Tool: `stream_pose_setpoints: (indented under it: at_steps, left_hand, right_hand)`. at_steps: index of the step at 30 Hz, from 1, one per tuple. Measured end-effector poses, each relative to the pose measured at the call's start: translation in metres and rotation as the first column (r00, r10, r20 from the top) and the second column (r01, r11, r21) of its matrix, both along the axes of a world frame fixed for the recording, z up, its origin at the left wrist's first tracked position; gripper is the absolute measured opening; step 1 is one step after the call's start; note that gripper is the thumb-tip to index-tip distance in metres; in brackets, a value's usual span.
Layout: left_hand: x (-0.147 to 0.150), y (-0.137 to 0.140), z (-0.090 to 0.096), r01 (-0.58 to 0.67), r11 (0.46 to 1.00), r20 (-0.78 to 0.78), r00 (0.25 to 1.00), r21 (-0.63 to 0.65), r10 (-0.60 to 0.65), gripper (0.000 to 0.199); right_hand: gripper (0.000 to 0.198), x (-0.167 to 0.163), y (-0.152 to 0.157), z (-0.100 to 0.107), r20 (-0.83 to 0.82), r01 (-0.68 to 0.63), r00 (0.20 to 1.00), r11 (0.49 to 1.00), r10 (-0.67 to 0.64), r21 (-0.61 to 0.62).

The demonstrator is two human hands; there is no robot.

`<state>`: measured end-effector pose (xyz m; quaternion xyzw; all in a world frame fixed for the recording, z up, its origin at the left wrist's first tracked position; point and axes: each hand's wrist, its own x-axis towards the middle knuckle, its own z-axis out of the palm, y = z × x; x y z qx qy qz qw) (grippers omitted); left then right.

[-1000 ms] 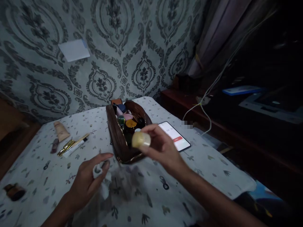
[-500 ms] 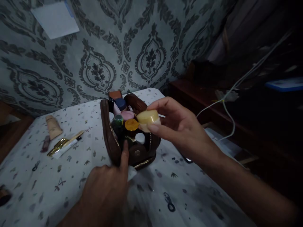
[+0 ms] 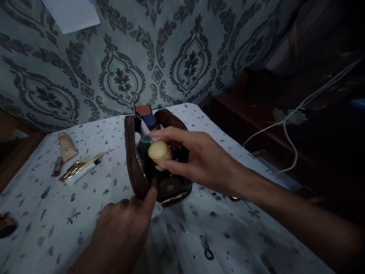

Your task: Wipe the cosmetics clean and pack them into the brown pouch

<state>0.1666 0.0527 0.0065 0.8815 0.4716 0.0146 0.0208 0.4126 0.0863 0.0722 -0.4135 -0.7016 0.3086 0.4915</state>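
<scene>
**Hands at an open pouch in a dim room**

The wall point(image 3: 176, 49) with its dark damask pattern fills the upper left and centre of the frame; a pale sheet point(image 3: 72, 13) stuck on it is cut off by the top edge. The right side is almost black: only a white cord point(image 3: 291, 125) and a vague shelf edge can be made out there. The table point(image 3: 57, 213), under a light cloth with small prints, takes up the lower half and runs off the bottom and left edges.

The brown pouch point(image 3: 134, 163) stands open at centre, zip along its near end. Inside it are crowded lids and bottles, mostly in shadow; a blue cap point(image 3: 150, 121) and a green one point(image 3: 146, 141) show, the rest cannot be told apart.

The right hand point(image 3: 196, 160) comes in from the lower right, its forearm fading into darkness, and pinches a small yellow jar point(image 3: 159, 151) between thumb and fingers, right over the pouch opening. Whether the jar rests on what lies below it is hidden by the fingers.

The left hand point(image 3: 122, 236), at lower centre, is seen from the back, one finger stretched out against the near end of the pouch. A scrap of white point(image 3: 156, 209) peeks from under it; whether the hand grips it I cannot tell.

At left lie a beige tube point(image 3: 67, 146), a gold pen-like stick point(image 3: 81, 169) and a dark item point(image 3: 5, 224) cut by the frame edge.
</scene>
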Motion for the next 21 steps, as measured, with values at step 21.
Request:
stream_pose_setpoints:
  at_steps: [21]
  left_hand:
    - [0.023,-0.004,0.025,0.057,0.996,-0.260,0.963,-0.067,-0.072,0.067]
  right_hand:
    - [0.014,-0.023,0.025,0.004,0.719,-0.255,0.662,0.966,0.213,-0.051]
